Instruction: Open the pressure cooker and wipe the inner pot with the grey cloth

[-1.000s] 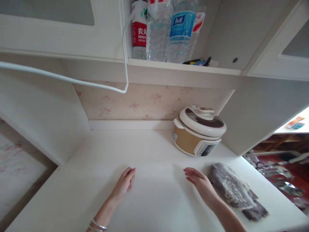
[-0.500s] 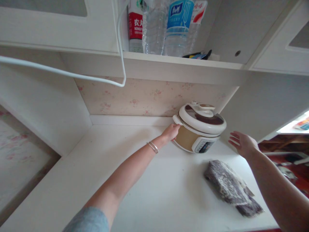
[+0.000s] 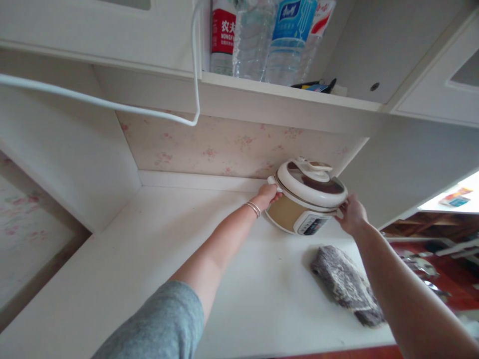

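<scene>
A gold and white electric pressure cooker (image 3: pixel 286 213) stands on the white counter (image 3: pixel 232 304), in the corner near the back wall, its lid on. My left hand (image 3: pixel 268 193) is closed around the handle on its left side. On the opposite side, my right hand (image 3: pixel 354 214) has its fingers curled about the right handle, which they partly hide. In front of the cooker lies a crumpled grey-brown patterned cloth (image 3: pixel 342 279), with my right forearm passing over its right end.
Overhead, an open cupboard shelf (image 3: pixel 269 89) holds several plastic bottles (image 3: pixel 252 42). A white cable (image 3: pixel 112 103) hangs across the upper left. Side panels bound the counter left and right, and a red floor (image 3: pixel 456 284) shows beyond its right end.
My right hand has come leftward from open air beside the cooker and taken hold of its right handle. My left hand stays on the left handle.
</scene>
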Tool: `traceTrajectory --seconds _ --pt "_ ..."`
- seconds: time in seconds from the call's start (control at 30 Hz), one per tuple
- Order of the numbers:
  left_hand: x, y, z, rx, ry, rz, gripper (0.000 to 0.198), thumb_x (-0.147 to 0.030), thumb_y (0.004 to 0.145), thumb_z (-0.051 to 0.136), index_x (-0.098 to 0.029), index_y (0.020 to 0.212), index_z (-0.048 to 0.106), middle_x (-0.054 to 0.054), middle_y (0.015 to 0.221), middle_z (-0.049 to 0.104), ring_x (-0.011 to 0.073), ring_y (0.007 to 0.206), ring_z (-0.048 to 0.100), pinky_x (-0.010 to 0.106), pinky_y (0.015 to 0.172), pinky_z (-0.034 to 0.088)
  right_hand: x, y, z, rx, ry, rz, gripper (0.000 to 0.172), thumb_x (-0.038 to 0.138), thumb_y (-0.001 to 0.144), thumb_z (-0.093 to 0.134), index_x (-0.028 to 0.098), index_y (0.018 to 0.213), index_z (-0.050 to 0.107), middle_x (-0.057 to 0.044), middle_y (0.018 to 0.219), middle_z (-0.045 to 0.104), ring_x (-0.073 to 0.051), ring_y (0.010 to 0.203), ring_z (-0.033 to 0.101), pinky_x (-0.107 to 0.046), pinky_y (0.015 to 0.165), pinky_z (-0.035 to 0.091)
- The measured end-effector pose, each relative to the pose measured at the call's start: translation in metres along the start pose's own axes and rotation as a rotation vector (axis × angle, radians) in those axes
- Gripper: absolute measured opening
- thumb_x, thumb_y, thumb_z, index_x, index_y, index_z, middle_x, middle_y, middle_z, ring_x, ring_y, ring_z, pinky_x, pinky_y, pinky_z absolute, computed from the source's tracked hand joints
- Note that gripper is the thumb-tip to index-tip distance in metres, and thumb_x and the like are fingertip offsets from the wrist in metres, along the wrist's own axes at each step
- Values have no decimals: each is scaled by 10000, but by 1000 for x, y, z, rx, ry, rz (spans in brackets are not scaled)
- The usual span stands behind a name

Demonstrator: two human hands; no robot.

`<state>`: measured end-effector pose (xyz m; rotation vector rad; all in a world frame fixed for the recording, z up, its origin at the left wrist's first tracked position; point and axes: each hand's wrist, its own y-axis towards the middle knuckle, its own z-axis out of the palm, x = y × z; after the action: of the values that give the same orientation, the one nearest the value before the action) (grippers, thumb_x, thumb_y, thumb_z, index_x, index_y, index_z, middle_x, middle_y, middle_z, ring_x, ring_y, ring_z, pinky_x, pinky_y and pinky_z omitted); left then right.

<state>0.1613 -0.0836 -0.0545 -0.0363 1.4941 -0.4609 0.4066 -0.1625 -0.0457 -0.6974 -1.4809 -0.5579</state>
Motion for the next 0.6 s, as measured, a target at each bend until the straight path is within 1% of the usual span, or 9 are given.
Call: traceTrajectory --seconds 0.07,0.13,0.2,0.27,0.4,0.5,0.6 --pt "2 -2 -5 -8 -21 8 256 -318 891 462 -108 812 586 62 690 654 55 433 420 188 421 299 0 -9 0 11 12 57 312 512 875 365 269 933 553 9 1037 587 -115 884 517 -273 725 421" --pt "3 -5 -15 -11 -36 21 247 -317 882 477 -108 808 587 66 688 664 58 438 416 192 425 295 -2 -20 0 43 13 55 346 554 855 402 280 996 560 -1 1127 574 -120 947 517 -270 743 426" --pt "5 -10 -30 -14 -42 39 243 -323 870 500 -107 799 585 72 684 670 60 444 418 195 426 289 -7 -35 2 70 5 30 400 599 830 431 302 1069 551 -11 1217 546 -145 1034 512 -288 769 448" --pt "7 -16 -51 -26 -42 57 245 -331 861 518 -108 783 583 74 681 671 59 440 412 197 424 280 -13 -54 8 118 -12 -14 465 641 808 446 338 1152 523 -13 1305 502 -182 1139 483 -326 800 472" --pt "10 -29 -107 -65 -38 99 249 -344 837 546 -119 736 583 58 662 663 49 404 385 205 416 264 -20 -107 32 270 -29 -110 566 683 792 453 426 1296 439 15 1443 384 -226 1300 359 -393 876 476" --pt "12 -41 -155 -117 -42 122 235 -341 809 568 -127 714 584 49 638 655 53 389 388 211 408 249 -19 -152 59 363 -21 -127 587 659 808 466 492 1358 352 63 1503 293 -232 1359 277 -431 944 439" --pt "12 -56 -206 -194 -49 129 228 -337 782 578 -129 688 573 42 595 634 58 375 380 215 397 232 -20 -191 89 491 -2 -129 628 624 829 473 522 1404 240 91 1535 214 -238 1385 236 -467 991 402"
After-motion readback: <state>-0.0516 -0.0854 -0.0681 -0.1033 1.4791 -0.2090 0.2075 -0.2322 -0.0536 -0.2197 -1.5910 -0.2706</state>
